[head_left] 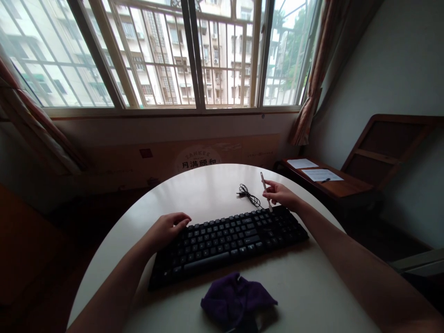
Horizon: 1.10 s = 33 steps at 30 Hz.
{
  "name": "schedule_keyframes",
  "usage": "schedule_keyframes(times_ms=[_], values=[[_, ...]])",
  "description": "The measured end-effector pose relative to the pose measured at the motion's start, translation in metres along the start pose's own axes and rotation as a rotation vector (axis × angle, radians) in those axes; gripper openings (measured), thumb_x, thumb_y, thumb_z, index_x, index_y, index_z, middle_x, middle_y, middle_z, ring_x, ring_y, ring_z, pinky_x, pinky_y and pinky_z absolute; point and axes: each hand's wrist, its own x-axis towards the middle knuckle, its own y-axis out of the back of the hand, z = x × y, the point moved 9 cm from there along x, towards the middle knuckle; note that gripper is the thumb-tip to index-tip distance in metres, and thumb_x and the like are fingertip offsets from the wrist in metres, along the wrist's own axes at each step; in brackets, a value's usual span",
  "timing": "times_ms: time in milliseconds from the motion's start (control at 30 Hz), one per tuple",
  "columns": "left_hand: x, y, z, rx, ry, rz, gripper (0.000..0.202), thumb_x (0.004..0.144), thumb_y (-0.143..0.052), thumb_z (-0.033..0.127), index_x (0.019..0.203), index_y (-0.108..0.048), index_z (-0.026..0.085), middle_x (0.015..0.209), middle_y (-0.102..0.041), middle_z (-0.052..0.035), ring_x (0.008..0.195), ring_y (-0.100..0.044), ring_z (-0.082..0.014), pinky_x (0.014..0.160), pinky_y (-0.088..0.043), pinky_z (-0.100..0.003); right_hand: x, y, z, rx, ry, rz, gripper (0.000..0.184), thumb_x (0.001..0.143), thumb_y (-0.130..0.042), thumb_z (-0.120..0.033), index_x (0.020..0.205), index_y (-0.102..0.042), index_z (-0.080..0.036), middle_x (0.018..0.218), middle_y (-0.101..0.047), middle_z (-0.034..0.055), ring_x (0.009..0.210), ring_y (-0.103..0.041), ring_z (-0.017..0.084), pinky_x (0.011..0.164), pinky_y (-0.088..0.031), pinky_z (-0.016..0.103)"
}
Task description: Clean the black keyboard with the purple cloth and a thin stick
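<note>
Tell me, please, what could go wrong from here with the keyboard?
The thin tool in the right hand has its lower tip at the far edge of the keyboard; it might slip and press keys or scratch the surface. The looped cable lies close beside that hand and could perhaps be snagged.

Keyboard [222,238] on table [149,201]. Cloth [229,298] before it, near side. Cable [248,195] just behind, right of centre. Left hand [173,225] at keyboard's left part; right hand [279,194] with stick [264,181] above far edge, right of cable. Chair [359,184] right of table, 2 papers [317,174] on seat, pen [326,180] on 1. Window [166,60] beyond table.
</note>
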Motion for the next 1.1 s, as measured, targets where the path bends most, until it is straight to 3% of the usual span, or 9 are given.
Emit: schedule_keyframes(times_ms=[67,167,267,500,633,767,1100], values=[[0.0,0.0,0.0,-0.002,0.0,-0.002,0.043,0.078,-0.049,0.056,0.091,-0.072,0.022,0.093,-0.074,-0.0048,0.087,-0.065,-0.0244,0.079,-0.051,-0.031,-0.002,0.001,0.001,0.003,-0.026,-0.053,0.077,0.07,-0.075,-0.023,0.138,-0.04,-0.018,0.089,-0.064,0.005,0.065,-0.056,0.009,0.047,-0.04,0.015],[0.0,0.0,-0.001,-0.002,-0.002,-0.009,0.043,0.079,-0.049,0.056,0.091,-0.072,0.021,0.094,-0.073,-0.0054,0.088,-0.065,-0.0251,0.082,-0.05,-0.033,-0.005,0.005,0.0,-0.027,-0.066,-0.082,0.059,0.068,-0.077,-0.027,0.12,-0.054,-0.012,0.083,-0.064,0.0057,0.064,-0.057,0.009,0.047,-0.038,0.015],[-0.001,-0.001,-0.001,-0.007,0.006,-0.017,0.044,0.079,-0.049,0.057,0.092,-0.071,0.021,0.095,-0.073,-0.0057,0.089,-0.065,-0.0258,0.084,-0.05,-0.034,-0.008,0.007,-0.004,-0.058,-0.07,-0.079,0.047,0.07,-0.076,-0.031,0.108,-0.059,-0.01,0.077,-0.063,0.0053,0.063,-0.058,0.01,0.049,-0.042,0.017],[-0.001,-0.001,-0.001,-0.023,0.012,-0.015,0.044,0.079,-0.05,0.057,0.093,-0.072,0.022,0.095,-0.073,-0.0057,0.088,-0.065,-0.0255,0.083,-0.05,-0.033,-0.006,0.01,-0.004,-0.182,-0.095,0.004,0.044,0.079,-0.064,-0.026,0.12,-0.056,-0.01,0.078,-0.067,0.0071,0.056,-0.054,0.008,0.045,-0.039,0.016],[0.0,0.0,-0.002,-0.003,-0.004,-0.004,0.042,0.079,-0.049,0.055,0.093,-0.072,0.022,0.095,-0.073,-0.0045,0.087,-0.065,-0.0241,0.08,-0.05,-0.031,-0.006,0.012,-0.01,-0.276,-0.021,0.067,0.063,0.082,-0.057,-0.021,0.141,-0.037,-0.013,0.075,-0.068,0.0041,0.062,-0.056,0.01,0.054,-0.043,0.017],[-0.001,-0.001,-0.003,0.003,-0.008,-0.014,0.041,0.08,-0.049,0.054,0.094,-0.071,0.022,0.095,-0.073,-0.0044,0.087,-0.065,-0.0237,0.079,-0.05,-0.031,-0.008,0.007,-0.015,-0.341,0.033,0.074,0.078,0.081,-0.054,-0.022,0.151,-0.019,-0.018,0.069,-0.065,-0.0004,0.056,-0.052,0.009,0.052,-0.04,0.017],[-0.001,-0.001,-0.001,-0.008,0.012,-0.019,0.043,0.079,-0.048,0.056,0.093,-0.071,0.022,0.096,-0.073,-0.0047,0.088,-0.065,-0.025,0.081,-0.05,-0.032,-0.008,-0.018,-0.021,-0.686,0.145,0.105,0.06,0.079,-0.047,-0.02,0.139,-0.047,-0.018,0.061,-0.056,-0.0041,0.052,-0.044,0.007,0.054,-0.034,0.018]])
